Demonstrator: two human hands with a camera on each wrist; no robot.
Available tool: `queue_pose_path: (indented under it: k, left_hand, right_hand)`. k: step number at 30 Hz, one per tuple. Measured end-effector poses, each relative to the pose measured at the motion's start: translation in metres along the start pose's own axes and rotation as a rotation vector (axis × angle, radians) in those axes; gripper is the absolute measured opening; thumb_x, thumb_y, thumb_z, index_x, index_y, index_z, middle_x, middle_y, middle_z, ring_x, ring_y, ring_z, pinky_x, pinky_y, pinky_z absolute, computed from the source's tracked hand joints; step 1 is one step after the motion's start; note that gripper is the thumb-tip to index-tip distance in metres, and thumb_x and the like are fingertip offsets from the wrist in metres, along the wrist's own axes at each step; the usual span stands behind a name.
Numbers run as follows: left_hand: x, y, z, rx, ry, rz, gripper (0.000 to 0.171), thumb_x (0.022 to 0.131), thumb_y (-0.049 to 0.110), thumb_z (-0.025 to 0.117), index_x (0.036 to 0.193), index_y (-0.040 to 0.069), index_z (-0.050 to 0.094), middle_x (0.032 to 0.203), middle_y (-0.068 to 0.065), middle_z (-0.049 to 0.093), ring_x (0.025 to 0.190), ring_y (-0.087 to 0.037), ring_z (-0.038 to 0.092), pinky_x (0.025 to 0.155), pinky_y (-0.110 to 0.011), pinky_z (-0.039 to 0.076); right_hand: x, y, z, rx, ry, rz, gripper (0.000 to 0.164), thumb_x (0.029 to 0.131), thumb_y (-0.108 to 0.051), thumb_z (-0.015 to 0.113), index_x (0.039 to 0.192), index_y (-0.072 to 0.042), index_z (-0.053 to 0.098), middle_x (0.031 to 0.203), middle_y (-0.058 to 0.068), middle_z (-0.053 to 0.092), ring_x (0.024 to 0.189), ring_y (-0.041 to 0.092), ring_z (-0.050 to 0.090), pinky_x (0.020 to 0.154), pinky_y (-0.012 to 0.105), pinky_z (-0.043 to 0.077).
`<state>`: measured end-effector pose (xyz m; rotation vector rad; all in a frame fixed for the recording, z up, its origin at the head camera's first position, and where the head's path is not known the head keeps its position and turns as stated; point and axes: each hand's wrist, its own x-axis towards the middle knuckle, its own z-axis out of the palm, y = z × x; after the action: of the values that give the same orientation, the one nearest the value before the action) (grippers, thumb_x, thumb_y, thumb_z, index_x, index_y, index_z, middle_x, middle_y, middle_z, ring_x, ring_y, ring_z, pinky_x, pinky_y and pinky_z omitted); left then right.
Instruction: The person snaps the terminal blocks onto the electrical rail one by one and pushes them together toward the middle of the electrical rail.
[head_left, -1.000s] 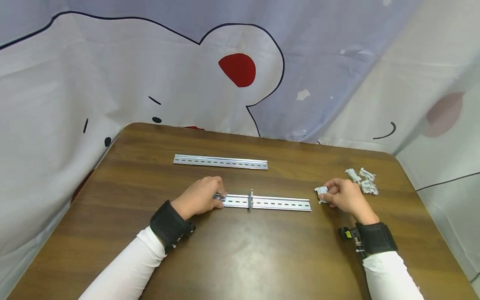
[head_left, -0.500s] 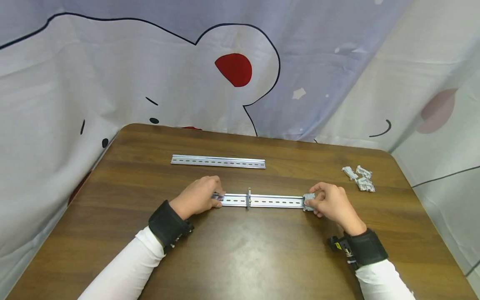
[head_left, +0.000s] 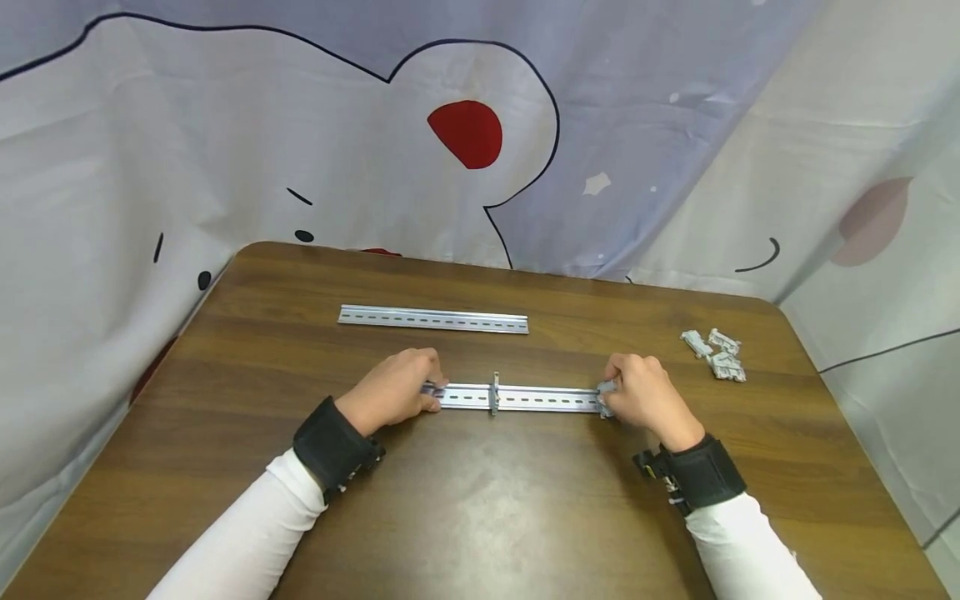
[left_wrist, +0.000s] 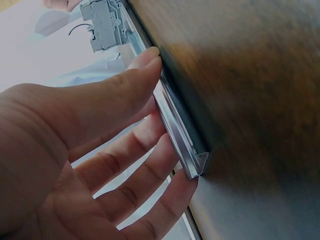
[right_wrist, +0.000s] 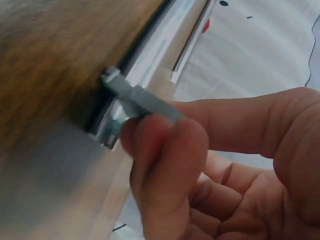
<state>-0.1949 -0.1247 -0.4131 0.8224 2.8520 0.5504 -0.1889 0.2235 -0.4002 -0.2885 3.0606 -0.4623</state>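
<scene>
My left hand [head_left: 392, 389] grips the left end of a slotted metal DIN rail [head_left: 547, 400] lying on the table. In the left wrist view the thumb [left_wrist: 122, 92] lies along one side of the rail, the fingers along the other. A thin grey terminal block [head_left: 495, 394] stands upright across the rail near its middle. At the rail's right end, my right hand [head_left: 648, 398] pinches another grey terminal block [right_wrist: 150, 102] between thumb and fingers. The right wrist view shows its lower end at the rail; whether it is clipped on cannot be seen.
A second DIN rail [head_left: 433, 320] lies farther back on the wooden table [head_left: 480, 500], roughly parallel to the first. Several loose terminal blocks [head_left: 725, 367] are heaped at the back right. A printed curtain [head_left: 300, 125] hangs behind the table's far edge.
My right hand has brought its terminal block leftward from beyond the rail onto the rail's right end, and has turned more over it. The left hand keeps its grip on the rail.
</scene>
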Motion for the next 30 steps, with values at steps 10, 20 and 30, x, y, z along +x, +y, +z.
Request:
queue_pose_path:
  k: [10,20,30]
  left_hand:
    - [0.001,0.002,-0.002,0.003,-0.007,0.017,0.032,0.08,0.02,0.082,0.108,0.005,0.076,0.102,-0.006,0.069,0.099,-0.028,0.065,0.086,-0.042,0.053]
    - [0.0,0.003,-0.003,0.01,-0.004,0.003,0.032,0.08,0.018,0.082,0.108,0.005,0.077,0.102,-0.007,0.069,0.098,-0.028,0.065,0.085,-0.042,0.053]
    - [-0.001,0.002,-0.002,-0.018,-0.002,-0.012,0.03,0.079,0.019,0.082,0.105,0.006,0.076,0.102,-0.006,0.069,0.097,-0.026,0.066,0.086,-0.041,0.054]
  right_hand:
    - [0.012,-0.005,-0.006,-0.023,-0.05,0.051,0.017,0.062,0.001,0.06,0.073,-0.007,0.07,0.079,0.013,0.072,0.065,0.025,0.061,0.055,0.032,0.046]
    - [0.013,-0.011,-0.005,-0.016,-0.137,0.09,0.013,0.07,0.0,0.057,0.077,-0.007,0.067,0.072,0.008,0.066,0.063,0.022,0.058,0.056,0.031,0.043]
    - [-0.012,0.02,-0.008,0.4,-0.216,0.084,0.032,0.092,-0.016,0.066,0.118,0.005,0.064,0.082,0.016,0.078,0.061,0.021,0.074,0.059,0.034,0.06]
